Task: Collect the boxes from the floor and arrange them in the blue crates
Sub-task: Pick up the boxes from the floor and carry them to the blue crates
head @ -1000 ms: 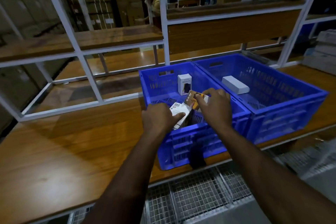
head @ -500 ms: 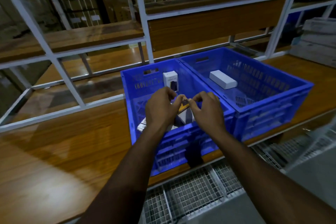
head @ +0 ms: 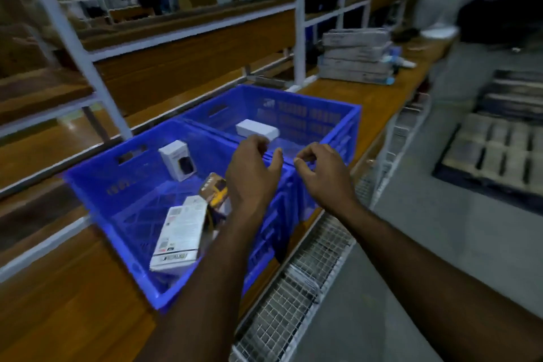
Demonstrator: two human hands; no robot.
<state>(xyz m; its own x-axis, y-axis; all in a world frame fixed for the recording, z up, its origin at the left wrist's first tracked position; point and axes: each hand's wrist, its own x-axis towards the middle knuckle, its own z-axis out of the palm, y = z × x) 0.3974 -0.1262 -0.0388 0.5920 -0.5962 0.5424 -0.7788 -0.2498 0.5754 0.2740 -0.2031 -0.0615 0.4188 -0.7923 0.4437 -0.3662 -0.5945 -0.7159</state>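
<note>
Your view has swung to the right since half a second ago, and both hands, which were then closed together on boxes over the near crate, are now empty and lifted above the shared rims.

Left to right: the left blue crate (head: 97,185) sits on the wooden shelf (head: 58,317). At its far wall stands a small white box with a dark product picture (head: 177,159). Nearer you, a long white box (head: 178,233) leans on its side; it carries a printed panel and what look like codes, but the print is too small and blurred to read. Beside it, a brown and yellow box (head: 214,191) is propped up, its markings likewise unreadable.

Your left hand (head: 253,173) hovers with fingers loosely curled, gripping nothing. Your right hand (head: 321,172) is also half curled and empty.

The right blue crate (head: 338,126) holds one plain white box (head: 256,130). A stack of flat grey cartons (head: 357,57) lies far right on the shelf.

The release looks complete; more boxes on the floor would be the next step.
</note>
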